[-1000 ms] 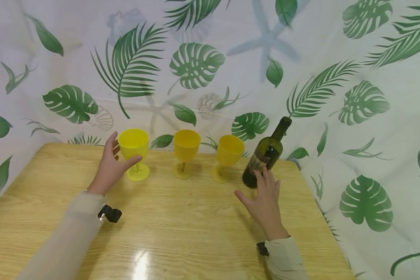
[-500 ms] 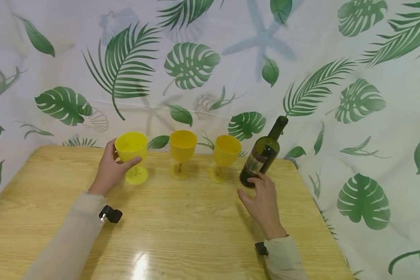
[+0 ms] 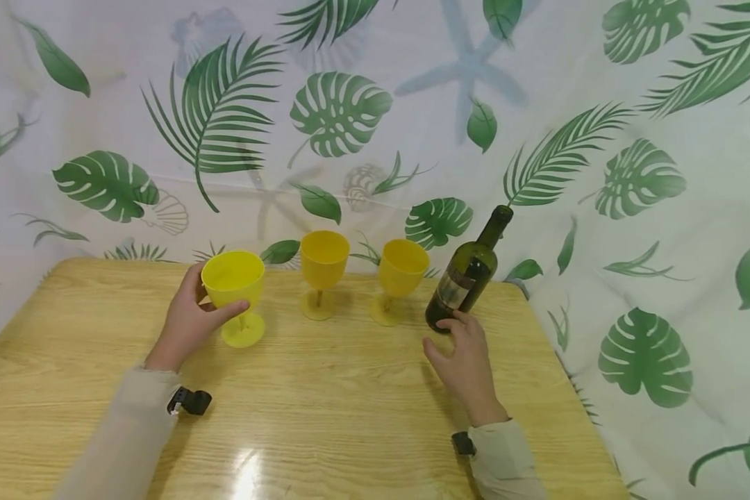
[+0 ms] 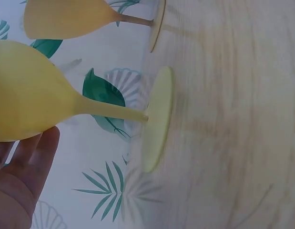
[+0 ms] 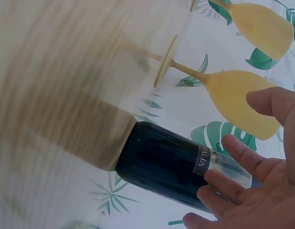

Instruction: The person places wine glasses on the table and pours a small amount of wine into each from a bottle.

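Observation:
My left hand grips the bowl of the leftmost yellow goblet, thumb on the near side and fingers behind. In the left wrist view the goblet's stem and round foot show upright above the table; I cannot tell whether the foot touches it. A dark green wine bottle with a label stands at the right. Just in front of it is my right hand, fingers spread and loosely bent. In the right wrist view the fingertips overlap the bottle; contact is unclear.
Two more yellow goblets, a middle one and a right one, stand between the held goblet and the bottle. The wooden table ends at a leaf-printed cloth behind and to the right.
My left hand has closed round the goblet and brought it slightly nearer me. The right hand's fingers have bent a little and lowered beside the bottle. The view has shifted slightly.

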Demonstrator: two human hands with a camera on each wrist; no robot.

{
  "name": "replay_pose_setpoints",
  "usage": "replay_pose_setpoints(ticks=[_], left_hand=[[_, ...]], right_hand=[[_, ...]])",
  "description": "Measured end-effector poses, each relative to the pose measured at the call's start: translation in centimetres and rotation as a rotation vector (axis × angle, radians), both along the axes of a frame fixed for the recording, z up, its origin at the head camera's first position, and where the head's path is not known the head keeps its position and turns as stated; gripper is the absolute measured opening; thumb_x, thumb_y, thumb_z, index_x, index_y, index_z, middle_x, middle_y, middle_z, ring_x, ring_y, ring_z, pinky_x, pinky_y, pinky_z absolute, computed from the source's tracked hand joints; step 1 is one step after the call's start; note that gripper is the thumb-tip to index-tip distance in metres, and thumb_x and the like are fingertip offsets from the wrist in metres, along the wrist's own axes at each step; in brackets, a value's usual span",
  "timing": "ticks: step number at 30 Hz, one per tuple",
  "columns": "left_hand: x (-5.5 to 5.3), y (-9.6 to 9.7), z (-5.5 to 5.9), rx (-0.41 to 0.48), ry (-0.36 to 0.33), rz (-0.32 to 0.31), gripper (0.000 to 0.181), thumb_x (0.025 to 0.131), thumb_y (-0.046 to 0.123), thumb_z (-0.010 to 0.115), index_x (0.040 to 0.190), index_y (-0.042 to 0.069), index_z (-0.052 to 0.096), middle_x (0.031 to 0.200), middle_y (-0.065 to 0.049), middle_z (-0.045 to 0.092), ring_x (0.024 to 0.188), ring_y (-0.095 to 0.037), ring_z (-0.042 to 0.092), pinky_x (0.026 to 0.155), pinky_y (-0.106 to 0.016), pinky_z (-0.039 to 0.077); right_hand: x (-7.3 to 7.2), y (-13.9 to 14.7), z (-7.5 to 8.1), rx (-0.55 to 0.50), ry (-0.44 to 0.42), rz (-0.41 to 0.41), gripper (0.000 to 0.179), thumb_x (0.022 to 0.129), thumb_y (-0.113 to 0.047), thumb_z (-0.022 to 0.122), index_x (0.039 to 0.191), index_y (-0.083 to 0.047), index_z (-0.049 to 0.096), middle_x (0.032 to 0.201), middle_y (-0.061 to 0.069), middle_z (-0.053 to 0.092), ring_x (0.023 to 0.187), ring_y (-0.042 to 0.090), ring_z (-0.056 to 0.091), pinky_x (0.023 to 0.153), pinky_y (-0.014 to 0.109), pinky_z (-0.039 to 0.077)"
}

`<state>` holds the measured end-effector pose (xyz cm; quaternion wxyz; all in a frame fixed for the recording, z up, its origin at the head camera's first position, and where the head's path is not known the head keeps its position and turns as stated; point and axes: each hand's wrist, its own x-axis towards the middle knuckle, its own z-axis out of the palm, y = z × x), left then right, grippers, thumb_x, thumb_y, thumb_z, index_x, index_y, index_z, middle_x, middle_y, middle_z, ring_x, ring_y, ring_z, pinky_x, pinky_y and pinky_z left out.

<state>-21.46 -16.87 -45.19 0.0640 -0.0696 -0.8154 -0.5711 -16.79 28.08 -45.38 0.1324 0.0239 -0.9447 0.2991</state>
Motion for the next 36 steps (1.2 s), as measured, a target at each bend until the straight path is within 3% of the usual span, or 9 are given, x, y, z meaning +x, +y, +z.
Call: replay_pose_setpoints(ticks=[5,10,22,31,36], left_hand=[[0.5,0.2,-0.3,0.009,0.015,-0.014,0.089,0.089,0.036,0.084,0.157,0.015,0.031,0.146,-0.010,0.049,0.130,-0.031,0.052,0.093,-0.012,0.049],[0.8,0.4,0.1,-0.018,0.002,-0.053,0.089,0.088,0.037,0.085,0.156,0.016,0.032,0.144,-0.011,0.049,0.129,-0.033,0.053,0.089,-0.010,0.048],[1.5,0.8,1.2,-0.052,-0.037,-0.219,0.092,0.087,0.030,0.087,0.159,0.020,0.030,0.145,-0.009,0.050,0.124,-0.032,0.057,0.089,-0.025,0.057],[1.6,1.6,1.3,-0.062,-0.006,-0.340,0.091,0.086,0.027,0.087,0.160,0.025,0.032,0.142,-0.006,0.052,0.114,-0.029,0.059,0.088,-0.035,0.059],[1.6,2.2,1.3,-0.053,-0.004,-0.382,0.093,0.086,0.025,0.088,0.160,0.027,0.031,0.143,-0.006,0.051,0.114,-0.031,0.060,0.089,-0.042,0.059]], right_hand=[[-0.2,0.2,-0.5,-0.012,0.023,-0.005,0.057,0.095,-0.024,0.073,0.141,0.002,0.051,0.149,0.025,0.044,0.140,0.043,0.038,0.117,0.058,0.035],[-0.1,0.4,-0.5,-0.036,0.037,-0.031,0.066,0.095,-0.022,0.073,0.147,0.004,0.042,0.146,0.026,0.046,0.139,0.043,0.040,0.117,0.056,0.035],[-0.5,1.2,-0.1,-0.145,0.022,-0.090,0.070,0.097,-0.025,0.070,0.151,0.004,0.036,0.151,0.026,0.039,0.143,0.041,0.038,0.119,0.056,0.033],[-1.8,2.6,-0.4,-0.356,0.058,-0.094,0.080,0.097,-0.022,0.072,0.155,0.006,0.025,0.157,0.027,0.031,0.146,0.042,0.032,0.121,0.055,0.030],[-2.8,4.1,-0.3,-0.433,0.052,-0.093,0.093,0.096,-0.029,0.075,0.161,0.001,0.016,0.162,0.025,0.024,0.150,0.039,0.027,0.124,0.053,0.027]])
